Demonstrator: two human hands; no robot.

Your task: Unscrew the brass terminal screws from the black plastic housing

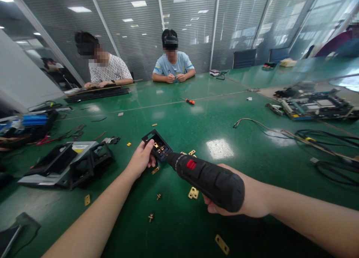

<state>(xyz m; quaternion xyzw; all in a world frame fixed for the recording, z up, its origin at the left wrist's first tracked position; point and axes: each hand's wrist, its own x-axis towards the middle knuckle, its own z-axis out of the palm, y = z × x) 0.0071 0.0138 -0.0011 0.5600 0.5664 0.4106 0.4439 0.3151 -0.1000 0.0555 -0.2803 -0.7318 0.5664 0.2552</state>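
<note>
My left hand grips a small black plastic housing with brass contacts inside, tilted up off the green table. My right hand is wrapped round a black electric screwdriver with a red switch. Its tip points into the housing's near edge. Several loose brass parts lie around my hands: a pair of plates, a small piece and a strip.
Black disassembled casings lie at the left. Cables and circuit boards fill the right side. An orange-handled screwdriver lies farther back. Two people sit across the table, one in a white shirt, one in light blue.
</note>
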